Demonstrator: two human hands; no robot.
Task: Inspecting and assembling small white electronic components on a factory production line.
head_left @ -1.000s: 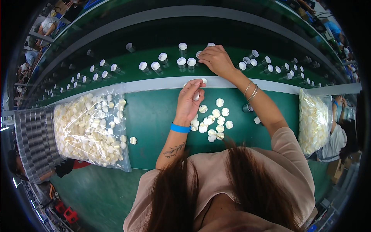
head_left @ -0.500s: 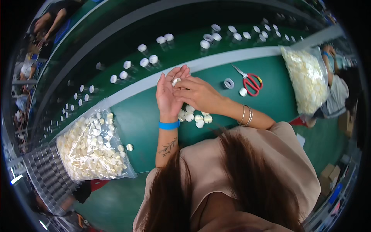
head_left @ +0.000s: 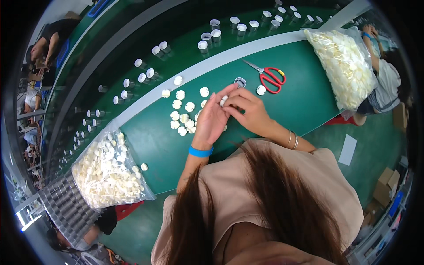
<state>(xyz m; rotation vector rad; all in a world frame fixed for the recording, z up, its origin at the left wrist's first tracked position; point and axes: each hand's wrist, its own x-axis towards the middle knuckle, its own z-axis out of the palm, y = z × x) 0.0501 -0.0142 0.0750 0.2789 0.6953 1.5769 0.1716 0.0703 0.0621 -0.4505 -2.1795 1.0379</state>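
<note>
My left hand (head_left: 211, 120) and my right hand (head_left: 247, 108) meet above the green table (head_left: 150, 141), both pinching one small white cap (head_left: 224, 100) between their fingertips. A blue band circles my left wrist, and thin bangles sit on my right. Several loose white caps (head_left: 181, 115) lie scattered on the table just left of and under my hands. One small open cylinder (head_left: 240, 82) stands just beyond my right fingers, with another white cap (head_left: 261, 90) beside it.
Red-handled scissors (head_left: 269, 77) lie past my right hand. Clear bags of white caps sit at the left (head_left: 108, 170) and right (head_left: 342, 66). Several small cylinders (head_left: 210, 37) stand on the dark conveyor. A grey tray (head_left: 66, 207) is lower left. Other people sit at both sides.
My right hand came back from the conveyor and joined the left on a white cap. The view has swung, so the scissors and right bag now show.
</note>
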